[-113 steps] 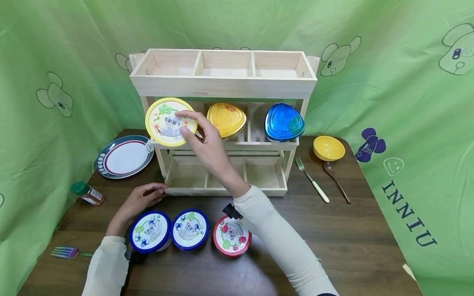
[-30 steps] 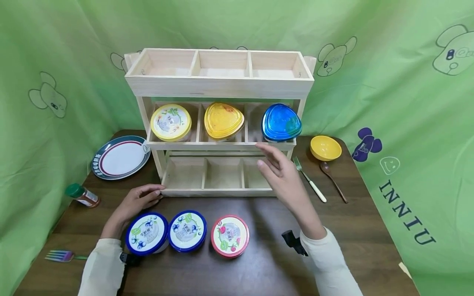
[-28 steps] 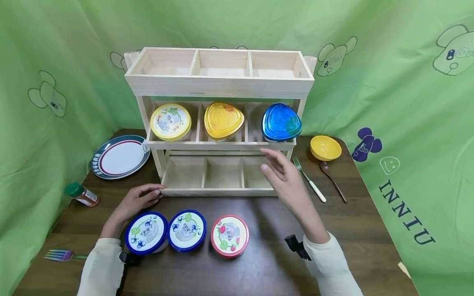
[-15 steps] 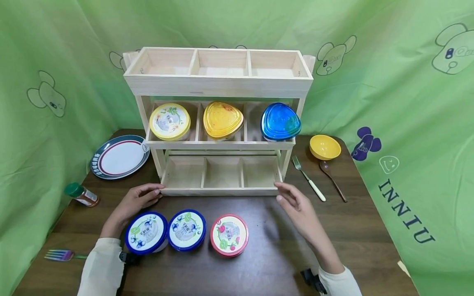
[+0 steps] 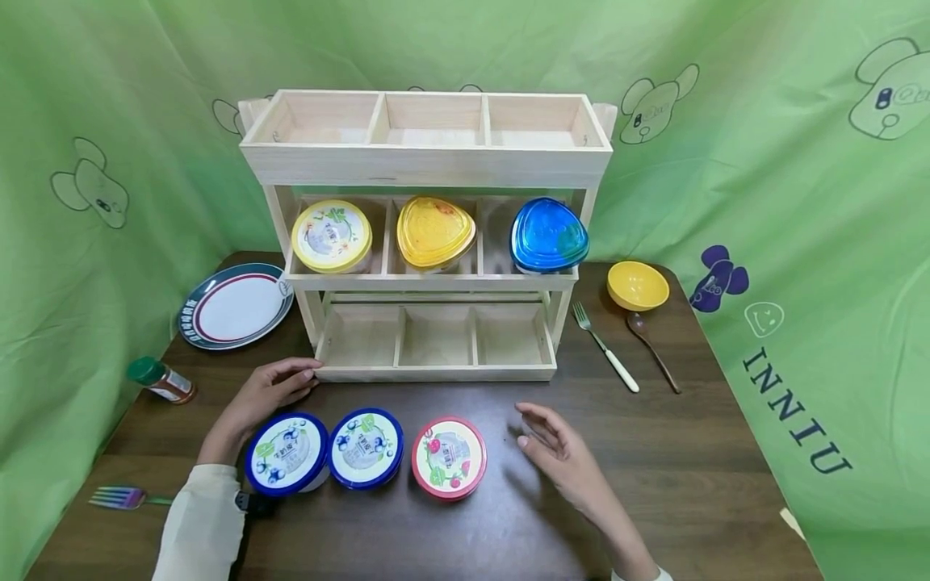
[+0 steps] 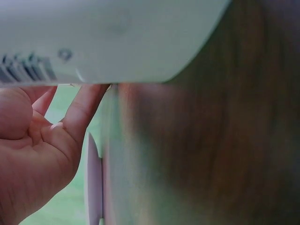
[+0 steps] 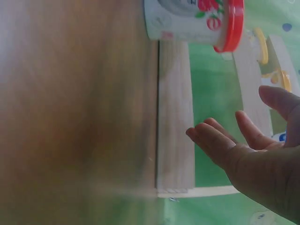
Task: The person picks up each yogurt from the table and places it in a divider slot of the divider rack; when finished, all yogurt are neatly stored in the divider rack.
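A three-tier wooden rack (image 5: 429, 165) stands at the back of the dark table. Its middle shelf holds a round yellow-lidded tub (image 5: 331, 236), a yellow triangular container (image 5: 434, 231) and a blue triangular container (image 5: 548, 236). In front of the rack stand two blue-lidded tubs (image 5: 286, 453) (image 5: 366, 447) and a red-lidded tub (image 5: 449, 457) (image 7: 197, 18). My left hand (image 5: 291, 379) (image 6: 33, 150) rests on the table, fingertips at the rack's front left corner. My right hand (image 5: 534, 424) (image 7: 243, 136) hovers open just right of the red-lidded tub, holding nothing.
A plate (image 5: 234, 305) and a spice bottle (image 5: 161, 380) lie at the left, a rainbow fork (image 5: 119, 498) near the front left edge. A yellow bowl (image 5: 637, 285), a fork (image 5: 605, 347) and a spoon (image 5: 654, 342) lie right of the rack. Green cloth surrounds the table.
My right hand drew back from the rack's middle shelf, past the bottom right corner, down to the table beside the red-lidded tub. The left hand has not moved.
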`<state>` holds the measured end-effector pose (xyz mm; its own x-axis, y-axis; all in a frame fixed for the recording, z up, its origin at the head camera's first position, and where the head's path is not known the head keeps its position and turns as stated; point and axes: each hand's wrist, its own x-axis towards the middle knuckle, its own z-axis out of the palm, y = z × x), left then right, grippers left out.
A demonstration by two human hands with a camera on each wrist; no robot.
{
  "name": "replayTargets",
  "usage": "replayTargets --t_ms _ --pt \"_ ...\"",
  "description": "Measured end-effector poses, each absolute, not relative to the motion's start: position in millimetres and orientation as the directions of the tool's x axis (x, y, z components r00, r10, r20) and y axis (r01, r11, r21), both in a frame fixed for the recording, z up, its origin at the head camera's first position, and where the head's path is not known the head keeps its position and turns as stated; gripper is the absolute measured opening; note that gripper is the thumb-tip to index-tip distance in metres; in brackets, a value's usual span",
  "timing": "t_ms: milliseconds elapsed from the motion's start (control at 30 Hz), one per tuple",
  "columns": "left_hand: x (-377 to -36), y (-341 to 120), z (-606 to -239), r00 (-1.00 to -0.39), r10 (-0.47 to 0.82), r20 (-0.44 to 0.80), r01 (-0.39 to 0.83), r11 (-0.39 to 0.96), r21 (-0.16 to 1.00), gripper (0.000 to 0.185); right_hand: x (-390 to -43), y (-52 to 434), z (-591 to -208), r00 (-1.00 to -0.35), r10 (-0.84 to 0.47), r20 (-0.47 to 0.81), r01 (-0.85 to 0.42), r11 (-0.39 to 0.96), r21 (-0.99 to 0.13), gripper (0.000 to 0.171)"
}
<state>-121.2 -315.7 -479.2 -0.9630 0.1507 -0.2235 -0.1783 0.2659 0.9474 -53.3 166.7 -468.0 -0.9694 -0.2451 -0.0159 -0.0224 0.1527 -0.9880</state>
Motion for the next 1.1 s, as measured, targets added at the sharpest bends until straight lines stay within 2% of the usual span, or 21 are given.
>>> replayTargets --t_ms 200,567,800,1100 --pt "-120.8 -315.5 -478.4 -0.965 0.144 -0.219 -0.174 0.272 0.947 0.042 -40.8 152.9 -477.2 -0.952 -0.3 -0.066 0.046 0.073 -0.996 0.046" --pt "-120.4 -313.3 -478.0 -0.963 0.136 -0.233 -0.193 0.257 0.947 0.042 -34.0 130.7 -484.1 -0.91 -0.413 0.027 -0.015 -0.032 -0.999 0.031" --pt "-120.0 -314.0 -478.9 -0.961 0.138 -0.239 -0.198 0.255 0.946 0.043 -33.5 118.7 -484.3 -0.889 -0.458 -0.006 -0.001 0.013 -1.0 0.028" --pt "-120.5 -314.3 -478.8 -0.962 0.138 -0.237 -0.197 0.254 0.947 0.044 -31.9 119.5 -486.5 -0.9 -0.435 -0.032 0.01 0.051 -0.999 0.024"
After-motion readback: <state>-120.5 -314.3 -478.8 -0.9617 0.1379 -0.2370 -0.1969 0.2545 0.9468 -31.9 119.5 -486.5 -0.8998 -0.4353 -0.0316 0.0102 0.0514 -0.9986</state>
